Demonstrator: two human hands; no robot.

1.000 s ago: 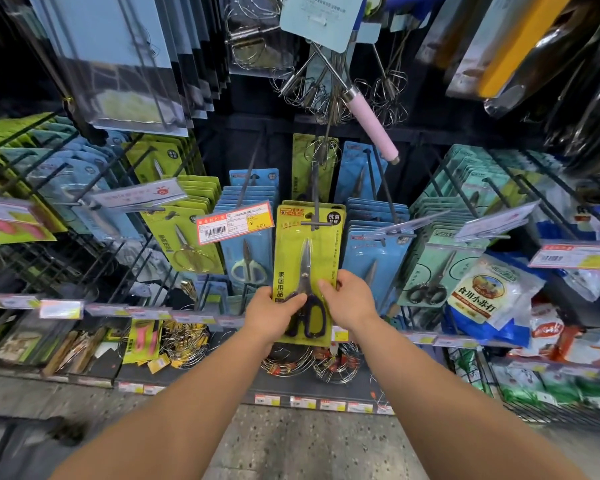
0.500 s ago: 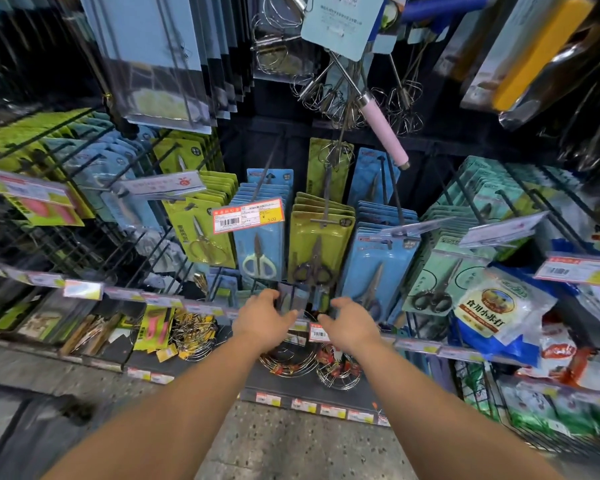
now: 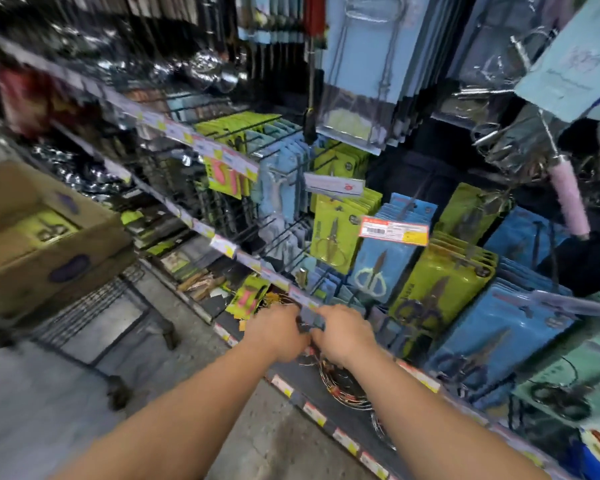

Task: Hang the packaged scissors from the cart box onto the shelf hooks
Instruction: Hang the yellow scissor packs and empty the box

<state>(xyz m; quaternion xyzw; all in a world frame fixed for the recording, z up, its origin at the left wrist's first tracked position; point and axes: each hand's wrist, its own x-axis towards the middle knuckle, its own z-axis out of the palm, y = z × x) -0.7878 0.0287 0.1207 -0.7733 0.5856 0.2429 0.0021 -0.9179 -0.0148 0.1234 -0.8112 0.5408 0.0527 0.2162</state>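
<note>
Head view, blurred: left hand [image 3: 276, 332] and right hand [image 3: 342, 332] meet near the shelf's rail; grip cannot be told. Reaching left for the brown cardboard cart box [image 3: 45, 233] risks snagging the hung yellow-green scissor packs [image 3: 440, 292].

Both hands' fingers [image 3: 305, 323] motion-blurred.

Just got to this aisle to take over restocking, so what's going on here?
A person is hanging packaged scissors on the shelf hooks. Right now both hands, left hand and right hand, are low in front of the shelf rail, close together; blur hides whether they hold anything. Green scissor packs hang on the hook just above them. The cardboard box on the cart at left has at least one more green pack inside.
</note>
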